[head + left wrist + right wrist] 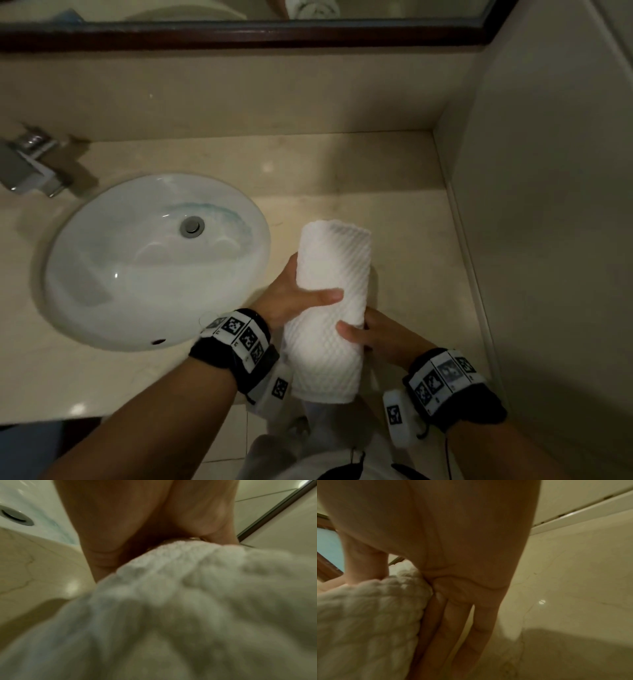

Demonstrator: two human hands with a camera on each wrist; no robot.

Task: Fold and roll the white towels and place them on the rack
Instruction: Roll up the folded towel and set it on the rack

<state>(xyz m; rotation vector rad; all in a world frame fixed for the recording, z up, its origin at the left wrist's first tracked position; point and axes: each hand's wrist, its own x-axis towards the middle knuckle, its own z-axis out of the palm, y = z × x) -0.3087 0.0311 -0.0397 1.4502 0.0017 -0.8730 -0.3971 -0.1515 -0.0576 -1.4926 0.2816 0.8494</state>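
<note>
- A bathroom vanity is shown: a glossy cream marble countertop [359, 171] with faint veining, backed by a low cream upstand and closed on the right by a plain beige side wall [548, 205].
- An oval white ceramic basin [113, 308] is sunk into the countertop; a round grey metal drain [192, 226] sits in its bowl, with a faint blue-green stain beside the drain.
- A square chrome tap [27, 164] stands on the countertop behind the basin, to its left.
- A mirror in a dark brown wooden frame [239, 36] runs along the wall above and behind the basin.
- Pale floor tiles [226, 445] are seen below the countertop's front edge, in front of the basin.
- A rolled white waffle-textured towel [329, 308] is held just to the right of the basin, its far end over the countertop and its near end past the front edge.
- The left hand [294, 294] is wrapped around the roll on the basin side, thumb laid across its top.
- The right hand [373, 335] grasps the roll on the side away from the basin, thumb on top; in the right wrist view its fingers [453, 635] run straight down along the towel's side.
- Black wristbands with white coded markers [239, 342] are worn on both wrists.
</note>
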